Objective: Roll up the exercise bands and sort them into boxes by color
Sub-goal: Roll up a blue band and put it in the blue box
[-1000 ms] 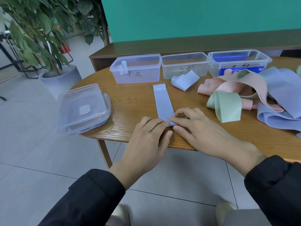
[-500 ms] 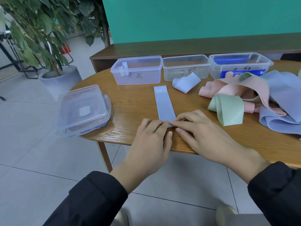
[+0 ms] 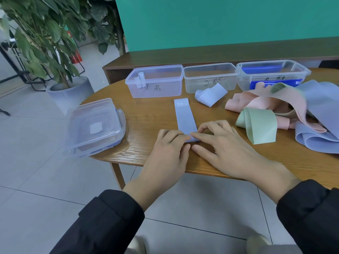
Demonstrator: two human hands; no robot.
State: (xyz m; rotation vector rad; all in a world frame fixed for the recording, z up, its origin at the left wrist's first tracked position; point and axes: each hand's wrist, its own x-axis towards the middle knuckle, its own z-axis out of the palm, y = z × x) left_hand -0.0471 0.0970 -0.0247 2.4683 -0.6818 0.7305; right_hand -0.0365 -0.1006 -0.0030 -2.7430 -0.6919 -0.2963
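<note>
A light blue band [image 3: 184, 116] marked "20 LB" lies flat on the wooden table [image 3: 146, 118], pointing away from me. My left hand [image 3: 167, 153] and my right hand [image 3: 222, 143] both pinch its near end, where a small roll has formed under the fingertips. Three clear boxes stand in a row at the back: the left box [image 3: 156, 81] holds one small rolled pale band [image 3: 140, 79], the middle box [image 3: 210, 77] looks empty, the right box [image 3: 273, 74] has blue inside.
A loose blue band [image 3: 210, 97] lies before the middle box. A heap of pink [image 3: 260, 103], green [image 3: 258, 123] and blue [image 3: 319, 138] bands fills the right side. Stacked clear lids [image 3: 93, 127] overhang the table's left edge. A potted plant [image 3: 69, 92] stands on the floor.
The roll at the band's near end has advanced slightly away from me, with both hands following it. Nothing else on the table has moved.
</note>
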